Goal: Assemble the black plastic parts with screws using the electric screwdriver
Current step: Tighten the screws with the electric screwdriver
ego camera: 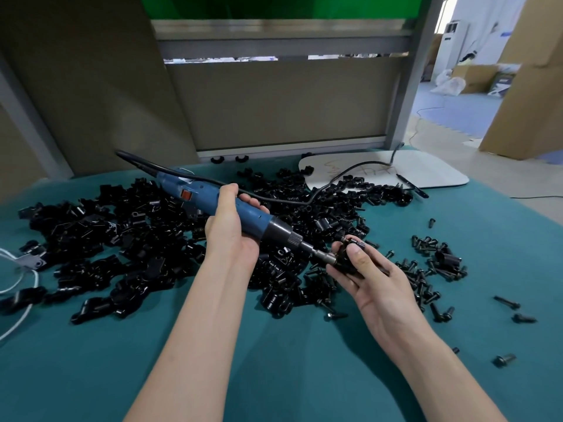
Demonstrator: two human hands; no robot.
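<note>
You are driving a screw: left hand [231, 229] clenched round the screwdriver [240, 213], right hand [362, 269] grasping the part [350, 254]; next, keep the bit square

Blue electric screwdriver [231, 208] with black nose, tilted down to the right, tip touching a small black plastic part [350, 257], big pile of black parts [137, 239] behind, black screws [426, 269] scattered right

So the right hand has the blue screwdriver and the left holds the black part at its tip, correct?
Not quite: the head view shows the hands swapped. The left hand has the blue screwdriver, and the right hand holds the black part at its tip.
</note>
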